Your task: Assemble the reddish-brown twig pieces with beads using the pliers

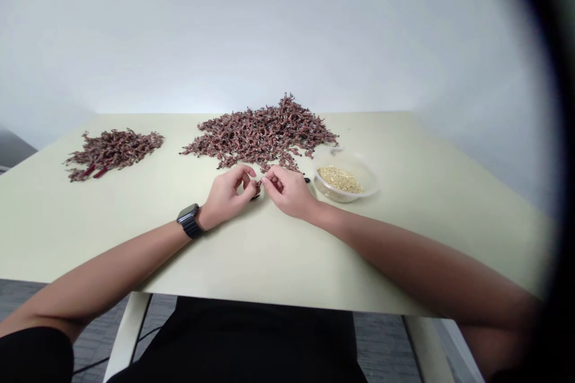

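My left hand point(230, 192), with a dark watch at its wrist, has its thumb and fingers closed around a small reddish-brown piece point(257, 187). This looks like the many pieces in the piles, but its exact kind is too small to make out. My right hand point(290, 192) meets it there, fingertips pinched together against the piece's right side; whatever they grip is hidden. Just beyond both hands lies a large heap of similar brown pieces point(269, 131). A clear plastic bowl point(371, 182) stands right of my right hand, with small gold-coloured bits point(340, 179) in it.
A smaller pile of brown pieces point(119, 149) lies at the left, with a dark red item point(100, 173) at its front edge. Partly behind my right hand is a small black object point(307, 180). The pale yellow table point(251, 269) backs onto a white wall.
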`<state>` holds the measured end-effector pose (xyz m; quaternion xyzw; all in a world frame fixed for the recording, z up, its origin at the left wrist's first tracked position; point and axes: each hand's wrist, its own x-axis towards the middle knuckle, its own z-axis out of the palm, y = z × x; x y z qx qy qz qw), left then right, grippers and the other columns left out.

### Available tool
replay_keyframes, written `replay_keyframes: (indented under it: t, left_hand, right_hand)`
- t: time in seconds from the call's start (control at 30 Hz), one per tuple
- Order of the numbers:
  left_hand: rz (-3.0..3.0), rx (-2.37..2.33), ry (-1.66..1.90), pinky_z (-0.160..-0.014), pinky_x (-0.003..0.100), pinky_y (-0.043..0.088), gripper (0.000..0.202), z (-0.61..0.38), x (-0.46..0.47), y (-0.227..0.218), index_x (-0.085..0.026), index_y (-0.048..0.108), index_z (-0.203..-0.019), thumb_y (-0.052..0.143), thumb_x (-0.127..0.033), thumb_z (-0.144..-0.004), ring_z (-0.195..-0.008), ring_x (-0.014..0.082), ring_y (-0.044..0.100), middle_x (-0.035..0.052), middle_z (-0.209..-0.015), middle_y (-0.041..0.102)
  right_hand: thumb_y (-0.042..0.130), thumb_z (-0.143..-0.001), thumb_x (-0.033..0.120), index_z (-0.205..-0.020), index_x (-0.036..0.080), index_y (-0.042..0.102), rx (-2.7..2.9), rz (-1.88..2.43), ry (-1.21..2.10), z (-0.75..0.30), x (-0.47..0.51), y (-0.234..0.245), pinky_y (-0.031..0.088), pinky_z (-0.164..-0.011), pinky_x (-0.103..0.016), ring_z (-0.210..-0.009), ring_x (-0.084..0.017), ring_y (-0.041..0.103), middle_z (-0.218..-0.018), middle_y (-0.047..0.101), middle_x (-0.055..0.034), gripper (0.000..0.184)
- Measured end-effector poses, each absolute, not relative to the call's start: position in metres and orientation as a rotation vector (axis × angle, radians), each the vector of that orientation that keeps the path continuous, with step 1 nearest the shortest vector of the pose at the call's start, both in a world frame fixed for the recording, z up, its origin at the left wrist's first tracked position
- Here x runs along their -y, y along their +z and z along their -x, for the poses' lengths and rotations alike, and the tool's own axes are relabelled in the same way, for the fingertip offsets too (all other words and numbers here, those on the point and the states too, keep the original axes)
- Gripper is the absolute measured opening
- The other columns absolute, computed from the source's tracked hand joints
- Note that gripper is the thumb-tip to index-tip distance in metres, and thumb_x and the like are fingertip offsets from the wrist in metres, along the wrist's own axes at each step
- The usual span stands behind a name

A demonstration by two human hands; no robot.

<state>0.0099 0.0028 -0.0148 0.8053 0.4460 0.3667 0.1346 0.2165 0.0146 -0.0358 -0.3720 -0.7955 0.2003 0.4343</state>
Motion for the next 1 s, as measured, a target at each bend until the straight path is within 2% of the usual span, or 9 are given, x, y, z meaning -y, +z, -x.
replay_keyframes:
  t: [0.1, 0.17, 0.3, 0.43, 0.6, 0.73, 0.83, 0.9, 1.0]
  left_hand:
    - [-2.487, -1.248, 1.046, -0.074, 0.029, 0.046, 0.034, -0.012, -0.002, -0.011, -0.018, 0.06, -0.123, 0.062, -0.03, -0.091, -0.08, 0.0159, 0.058, 0.0057, -0.1, 0.067]
    - [-2.529, -1.202, 0.976, -0.08, 0.031, 0.048, 0.041, -0.013, -0.002, -0.011, -0.02, 0.057, -0.129, 0.063, -0.032, -0.091, -0.087, 0.0183, 0.06, 0.007, -0.104, 0.067]
    - [-2.416, -1.156, 0.883, -0.071, 0.028, 0.047, 0.042, -0.014, -0.002, -0.015, -0.022, 0.051, -0.135, 0.059, -0.035, -0.096, -0.076, 0.0158, 0.059, 0.0038, -0.094, 0.069]
    - [-2.29, -1.09, 0.869, -0.066, 0.025, 0.047, 0.045, -0.011, -0.004, -0.017, -0.023, 0.048, -0.138, 0.06, -0.035, -0.097, -0.071, 0.013, 0.059, 0.0034, -0.097, 0.072]
    - [-2.237, -1.065, 0.896, -0.068, 0.025, 0.049, 0.042, -0.009, -0.009, -0.022, -0.021, 0.053, -0.135, 0.062, -0.032, -0.096, -0.071, 0.0125, 0.062, 0.0025, -0.09, 0.072]
    - [-2.213, -1.099, 0.916, -0.065, 0.024, 0.049, 0.037, -0.007, -0.014, -0.027, -0.02, 0.059, -0.128, 0.064, -0.035, -0.095, -0.068, 0.0119, 0.062, 0.0019, -0.085, 0.072]
    - [-2.155, -1.123, 0.933, -0.063, 0.024, 0.05, 0.036, -0.006, -0.018, -0.028, -0.019, 0.061, -0.125, 0.066, -0.037, -0.094, -0.066, 0.0117, 0.061, 0.0027, -0.085, 0.072]
    - [-2.116, -1.127, 0.951, -0.064, 0.024, 0.051, 0.036, -0.005, -0.02, -0.029, -0.019, 0.061, -0.123, 0.067, -0.037, -0.093, -0.068, 0.0125, 0.063, 0.0035, -0.086, 0.072]
    - [-2.08, -1.129, 0.975, -0.065, 0.025, 0.052, 0.036, -0.006, -0.02, -0.029, -0.019, 0.06, -0.122, 0.068, -0.037, -0.092, -0.071, 0.0138, 0.066, 0.0042, -0.088, 0.073]
  right_hand:
    - [0.054, -0.099, 0.035, -0.088, 0.02, 0.058, 1.949, 0.926, 0.52, -0.216, -0.015, -0.036, 0.036, -0.062, -0.028, -0.065, -0.015, 0.051, -0.071, 0.059, 0.0001, 0.018]
    - [0.053, -0.099, 0.035, -0.089, 0.02, 0.058, 1.926, 0.927, 0.566, -0.216, -0.015, -0.035, 0.036, -0.061, -0.028, -0.063, -0.015, 0.051, -0.072, 0.061, 0.0001, 0.019]
    - [0.054, -0.099, 0.037, -0.085, 0.021, 0.057, 1.898, 0.964, 0.594, -0.217, -0.013, -0.03, 0.036, -0.061, -0.029, -0.062, -0.015, 0.05, -0.068, 0.058, 0.001, 0.021]
    - [0.056, -0.098, 0.037, -0.082, 0.022, 0.055, 1.922, 0.994, 0.564, -0.218, -0.011, -0.025, 0.034, -0.061, -0.029, -0.061, -0.014, 0.047, -0.066, 0.054, 0.0025, 0.021]
    - [0.055, -0.099, 0.037, -0.086, 0.022, 0.053, 2.012, 1.014, 0.505, -0.218, -0.009, -0.023, 0.032, -0.061, -0.029, -0.062, -0.014, 0.048, -0.068, 0.056, 0.0022, 0.02]
    - [0.046, -0.104, 0.039, -0.092, 0.022, 0.055, 2.084, 1.057, 0.448, -0.221, -0.01, -0.015, 0.031, -0.063, -0.03, -0.067, -0.016, 0.052, -0.076, 0.061, -0.0004, 0.022]
    - [0.04, -0.106, 0.035, -0.095, 0.022, 0.055, 2.102, 1.065, 0.368, -0.226, -0.012, 0.004, 0.03, -0.062, -0.031, -0.068, -0.016, 0.053, -0.079, 0.062, -0.0021, 0.023]
    - [0.041, -0.105, 0.03, -0.089, 0.021, 0.056, 2.146, 1.05, 0.283, -0.233, -0.015, 0.023, 0.029, -0.062, -0.032, -0.068, -0.016, 0.052, -0.076, 0.061, -0.003, 0.023]
    - [0.049, -0.1, 0.026, -0.072, 0.019, 0.053, 2.244, 1.169, 0.197, -0.253, -0.021, 0.055, 0.023, -0.058, -0.034, -0.053, -0.014, 0.041, -0.06, 0.053, -0.0019, 0.029]
